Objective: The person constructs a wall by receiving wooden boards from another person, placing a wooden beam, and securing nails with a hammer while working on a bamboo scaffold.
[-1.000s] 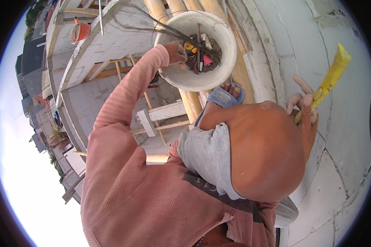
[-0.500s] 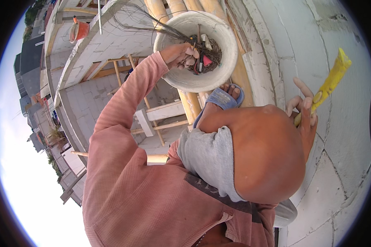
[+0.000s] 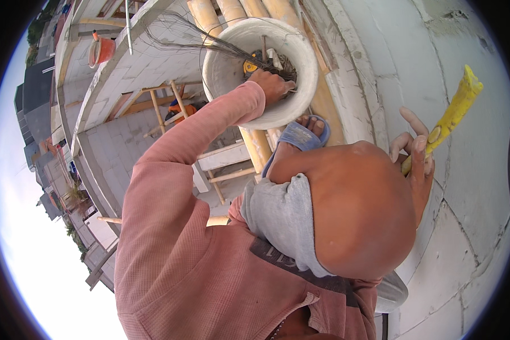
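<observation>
My left hand point(image 3: 272, 85) is down inside the whitish bucket point(image 3: 307, 73), fingers curled into its contents; whatever they grip is hidden. Around it lie a yellow tape measure point(image 3: 250, 63), dark nails or wire bits and other small tools, with long thin wires point(image 3: 198, 42) sticking out over the bucket's rim. My right hand point(image 3: 416, 153), at the right beside the block wall, has a yellow tool handle point(image 3: 453, 107) held between thumb and fingers, its other fingers partly raised.
The bucket stands on bamboo poles point(image 3: 331, 116), with my sandalled foot point(image 3: 300, 136) beside it. A block wall point(image 3: 459, 238) rises at the right. Left, a drop shows walls, bamboo framing and a person point(image 3: 184, 110) below. A red bucket point(image 3: 103, 51) is at the upper left.
My left hand has moved from the bucket's left side rightward and deeper into its contents. A person in orange below has come into sight. My right hand keeps its hold on the yellow handle.
</observation>
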`<action>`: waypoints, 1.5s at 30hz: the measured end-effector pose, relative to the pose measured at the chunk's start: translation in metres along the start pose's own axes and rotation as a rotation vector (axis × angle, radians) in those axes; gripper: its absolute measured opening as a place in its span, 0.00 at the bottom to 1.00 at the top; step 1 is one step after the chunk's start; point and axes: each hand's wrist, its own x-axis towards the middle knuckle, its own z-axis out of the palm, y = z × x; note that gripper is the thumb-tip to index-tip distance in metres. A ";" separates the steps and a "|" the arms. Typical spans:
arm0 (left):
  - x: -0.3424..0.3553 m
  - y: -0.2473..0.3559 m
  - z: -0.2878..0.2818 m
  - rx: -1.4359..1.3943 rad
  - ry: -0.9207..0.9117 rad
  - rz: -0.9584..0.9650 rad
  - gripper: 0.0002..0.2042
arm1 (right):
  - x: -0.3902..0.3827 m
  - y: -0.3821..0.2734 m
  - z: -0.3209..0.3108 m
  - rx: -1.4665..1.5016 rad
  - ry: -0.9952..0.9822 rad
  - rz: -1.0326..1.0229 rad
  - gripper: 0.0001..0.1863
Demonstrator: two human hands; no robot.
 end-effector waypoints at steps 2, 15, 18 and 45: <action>0.000 -0.007 0.006 -0.030 0.108 0.061 0.15 | 0.000 0.000 -0.001 0.005 0.005 0.008 0.38; -0.019 -0.007 0.008 -0.939 0.629 0.126 0.12 | 0.006 0.012 -0.006 0.057 -0.010 -0.002 0.38; -0.027 0.006 -0.015 -2.023 0.176 -0.274 0.09 | 0.001 0.008 -0.008 0.030 0.014 0.017 0.37; -0.083 0.099 -0.267 -2.024 0.477 1.217 0.08 | -0.433 -0.010 -0.227 0.151 1.449 -0.597 0.30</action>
